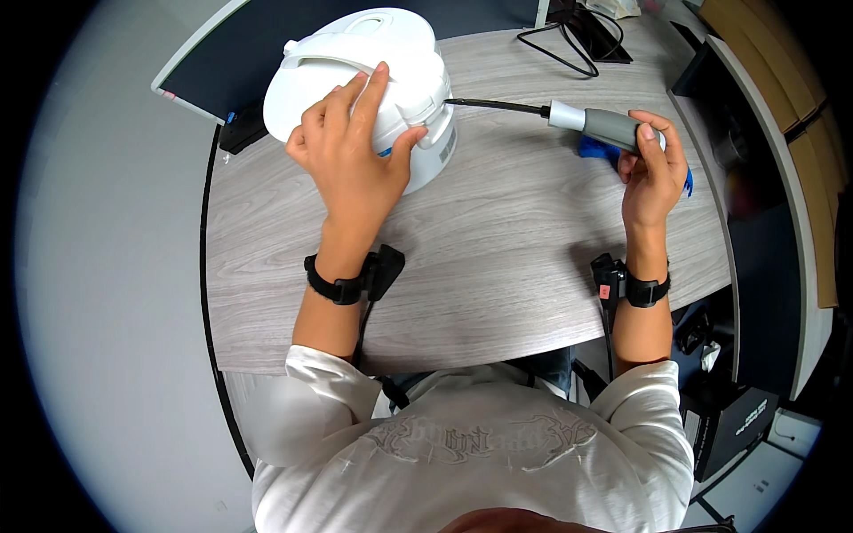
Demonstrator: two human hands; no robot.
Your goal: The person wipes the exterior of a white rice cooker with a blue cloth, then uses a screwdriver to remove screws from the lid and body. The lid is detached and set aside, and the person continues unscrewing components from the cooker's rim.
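A white, round, lidded appliance (pixel 400 49) with a curved handle stands at the far left of the desk; its exact kind is unclear. My left hand (pixel 351 147) grips it, the fingers over the lid near the handle and the thumb at the side by the latch-like part. In my right hand (pixel 653 164) is a screwdriver (pixel 591 123) with a grey and white handle and a long dark shaft. The shaft points left, its tip at the appliance's right side; whether it sits in a screw cannot be seen. Something blue (pixel 600 149) lies beneath the screwdriver handle.
The wood-grain desk (pixel 480 258) has a dark partition (pixel 231 67) behind it. A black cable (pixel 569 53) lies at the back right. A small black object (pixel 242 131) sits by the left edge. Shelving with cardboard (pixel 817 195) rises at the right, above a black box (pixel 737 431).
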